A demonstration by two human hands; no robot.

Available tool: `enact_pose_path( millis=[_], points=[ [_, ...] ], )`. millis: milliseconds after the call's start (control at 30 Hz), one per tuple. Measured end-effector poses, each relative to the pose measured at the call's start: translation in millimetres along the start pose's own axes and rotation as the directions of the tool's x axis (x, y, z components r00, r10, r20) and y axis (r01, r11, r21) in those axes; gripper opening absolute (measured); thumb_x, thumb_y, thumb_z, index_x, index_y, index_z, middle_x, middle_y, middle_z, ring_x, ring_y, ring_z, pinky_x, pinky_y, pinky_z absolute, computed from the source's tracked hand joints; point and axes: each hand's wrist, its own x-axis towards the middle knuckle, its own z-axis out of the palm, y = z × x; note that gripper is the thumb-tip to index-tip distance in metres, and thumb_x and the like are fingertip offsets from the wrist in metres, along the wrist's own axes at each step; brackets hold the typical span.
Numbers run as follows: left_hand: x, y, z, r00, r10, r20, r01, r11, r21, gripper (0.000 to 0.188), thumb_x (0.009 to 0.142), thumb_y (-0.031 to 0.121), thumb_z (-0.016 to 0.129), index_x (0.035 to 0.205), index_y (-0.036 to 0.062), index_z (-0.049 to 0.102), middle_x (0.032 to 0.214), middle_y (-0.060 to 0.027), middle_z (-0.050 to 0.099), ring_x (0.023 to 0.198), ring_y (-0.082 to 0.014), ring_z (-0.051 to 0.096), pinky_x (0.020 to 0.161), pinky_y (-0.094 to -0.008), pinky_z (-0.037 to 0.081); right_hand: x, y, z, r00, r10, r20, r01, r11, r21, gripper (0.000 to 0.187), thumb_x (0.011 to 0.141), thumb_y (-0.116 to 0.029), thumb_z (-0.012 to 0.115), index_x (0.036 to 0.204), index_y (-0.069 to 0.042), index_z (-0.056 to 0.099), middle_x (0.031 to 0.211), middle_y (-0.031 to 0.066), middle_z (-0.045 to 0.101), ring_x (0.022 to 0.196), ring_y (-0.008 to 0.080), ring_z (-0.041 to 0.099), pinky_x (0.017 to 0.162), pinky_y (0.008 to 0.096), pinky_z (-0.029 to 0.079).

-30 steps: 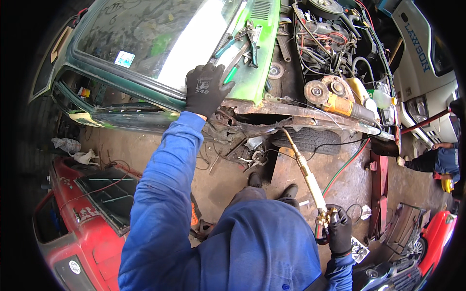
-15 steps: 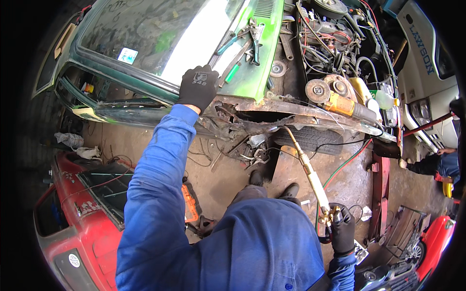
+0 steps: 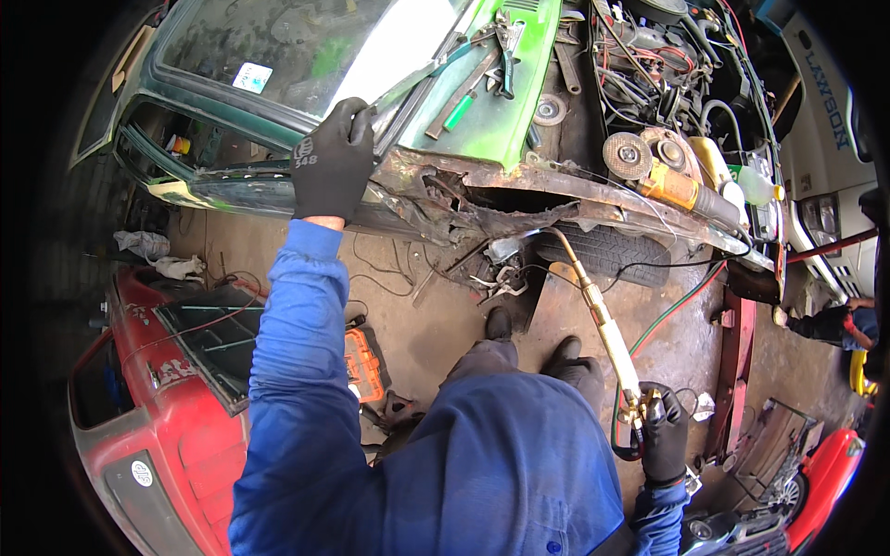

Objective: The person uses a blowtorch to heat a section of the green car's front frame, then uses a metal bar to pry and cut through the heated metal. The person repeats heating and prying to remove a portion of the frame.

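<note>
My right hand (image 3: 664,434), in a black glove, is closed around the valve end of a brass gas torch (image 3: 607,335). The torch's bent copper tip reaches up to the rusted, torn edge of a green car body (image 3: 501,206), with a small bluish glow at its end. My gloved left hand (image 3: 331,165) is raised over the car's side by the windscreen, fingers pinched. From them a thin greyish flat strip (image 3: 404,88) extends towards teal-handled locking pliers (image 3: 506,56) on the bright green panel. A flat bar (image 3: 454,107) and a green-handled tool (image 3: 460,110) lie beside the pliers.
A yellow angle grinder (image 3: 669,185) rests on the car's edge by the engine (image 3: 654,69). Red and green hoses (image 3: 663,320) trail from the torch. Below are a tyre (image 3: 623,257), an orange case (image 3: 367,366) and a red vehicle (image 3: 176,408). Another person (image 3: 839,329) is at far right.
My left hand has moved left, away from the green panel, and a thin strip now shows at its fingertips. My right hand still holds the torch. The whole view has shifted slightly.
</note>
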Motion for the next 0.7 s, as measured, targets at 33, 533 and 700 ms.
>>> enact_pose_path(
  millis=[33, 533, 700],
  points=[
    [-9, 0, -9, 0.999, -0.005, -0.038, 0.004, 0.999, -0.036, 0.018, 0.103, 0.023, 0.065, 0.118, 0.0149, 0.071, 0.096, -0.0146, 0.077, 0.086, -0.035, 0.076, 0.077, -0.0444, 0.058, 0, 0, -5, 1.0, 0.027, 0.012, -0.027, 0.999, -0.027, 0.054, 0.106, -0.052, 0.067, 0.127, -0.002, 0.066, 0.091, 0.0055, 0.074, 0.068, 0.0093, 0.064, 0.059, 0.0251, 0.049],
    [-175, 81, -1, 0.853, -0.515, -0.088, 0.452, 0.811, -0.373, 0.026, 0.1, 0.012, 0.077, 0.121, 0.0, 0.07, 0.103, -0.0054, 0.072, 0.087, -0.0073, 0.065, 0.077, -0.026, 0.054, 58, 21, -102, 0.942, 0.183, 0.28, -0.195, 0.981, 0.014, 0.055, 0.102, -0.052, 0.073, 0.126, -0.004, 0.066, 0.077, 0.0019, 0.065, 0.05, 0.007, 0.052, 0.045, 0.0241, 0.037],
    [-190, 98, 48, 0.843, -0.532, -0.078, 0.422, 0.744, -0.518, 0.036, 0.102, 0.004, 0.07, 0.138, 0.0035, 0.067, 0.106, -0.0016, 0.066, 0.079, -0.0031, 0.058, 0.066, -0.0213, 0.049, 83, 38, -116, 0.921, 0.271, 0.281, -0.281, 0.96, -0.005, 0.066, 0.095, -0.061, 0.077, 0.125, -0.002, 0.066, 0.078, 0.001, 0.064, 0.053, 0.0065, 0.054, 0.046, 0.0229, 0.039]
  ],
)
